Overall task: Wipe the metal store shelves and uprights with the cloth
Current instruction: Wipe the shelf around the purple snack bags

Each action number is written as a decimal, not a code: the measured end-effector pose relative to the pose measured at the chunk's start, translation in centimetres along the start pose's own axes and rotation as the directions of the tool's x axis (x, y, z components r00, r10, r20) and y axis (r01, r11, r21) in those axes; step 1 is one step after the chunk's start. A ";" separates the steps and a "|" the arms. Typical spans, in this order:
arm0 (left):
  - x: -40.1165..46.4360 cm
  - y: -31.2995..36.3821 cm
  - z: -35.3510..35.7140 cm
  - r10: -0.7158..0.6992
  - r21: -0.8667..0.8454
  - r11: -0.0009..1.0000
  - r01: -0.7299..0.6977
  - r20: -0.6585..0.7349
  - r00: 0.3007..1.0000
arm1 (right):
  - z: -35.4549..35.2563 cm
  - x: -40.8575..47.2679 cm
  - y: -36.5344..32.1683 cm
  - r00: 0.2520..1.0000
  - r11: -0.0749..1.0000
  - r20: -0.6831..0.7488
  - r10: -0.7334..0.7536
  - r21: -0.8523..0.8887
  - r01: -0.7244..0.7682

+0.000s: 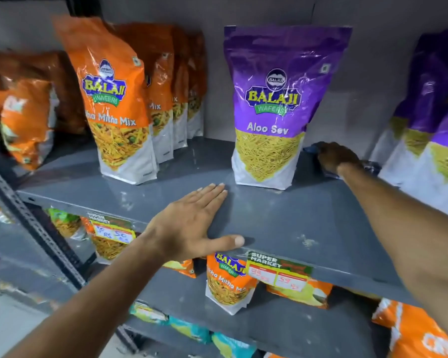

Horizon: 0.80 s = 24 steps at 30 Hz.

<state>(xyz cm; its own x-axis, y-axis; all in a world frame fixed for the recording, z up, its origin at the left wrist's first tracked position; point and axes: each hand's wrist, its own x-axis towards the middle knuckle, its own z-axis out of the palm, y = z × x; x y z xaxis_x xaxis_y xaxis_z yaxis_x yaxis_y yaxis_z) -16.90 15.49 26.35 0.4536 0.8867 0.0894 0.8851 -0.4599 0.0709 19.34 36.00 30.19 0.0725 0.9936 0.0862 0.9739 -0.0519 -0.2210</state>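
A grey metal shelf (282, 220) runs across the middle of the head view. My left hand (192, 226) lies flat on its front part, fingers together and thumb along the front edge. My right hand (336, 156) reaches to the back of the shelf, pressing a dark blue cloth (370, 166) onto the metal just right of a purple Aloo Sev bag (277, 107). Only the cloth's edges show around the hand. A perforated grey upright (31, 223) slants down the left side.
Orange Mitha Mix bags (114, 104) stand in a row on the left of the shelf, and more purple bags (429, 130) on the right. Price labels (279, 270) hang on the front edge. A lower shelf (295, 329) holds more snack packets.
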 end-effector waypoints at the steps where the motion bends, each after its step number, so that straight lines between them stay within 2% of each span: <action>1: 0.0 0.0 0.0 0.001 -0.001 1.000 -0.001 -0.001 1.000 | 0.1 0.0 0.2 1.000 1.000 -0.004 0.005 0.008 -0.005; 5: 0.0 0.1 0.1 -0.009 -0.016 1.000 0.010 0.009 1.000 | 1.1 0.5 1.6 1.000 0.998 -0.014 0.020 0.068 -0.019; 9: 0.0 0.2 0.1 -0.017 -0.028 0.999 0.017 0.013 1.000 | -0.3 -5.8 -0.4 0.996 0.993 -0.080 -0.028 0.108 0.036; 16: -0.4 0.6 -0.2 -0.008 -0.022 1.000 0.008 0.034 0.999 | 0.2 -13.8 -1.8 0.977 0.979 -0.072 -0.199 -0.053 0.195; 24: -0.5 0.7 -0.4 -0.001 -0.030 1.000 0.003 0.066 0.998 | -0.1 -23.8 -5.8 0.955 0.957 -0.048 -0.291 -0.027 0.290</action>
<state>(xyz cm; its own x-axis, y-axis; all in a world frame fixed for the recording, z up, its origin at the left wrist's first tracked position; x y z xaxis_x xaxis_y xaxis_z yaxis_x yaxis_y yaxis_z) -16.57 14.69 26.74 0.4587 0.8883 0.0238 0.8829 -0.4586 0.1011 11.94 12.62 29.53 -0.2040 0.9597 0.1932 0.9584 0.2360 -0.1605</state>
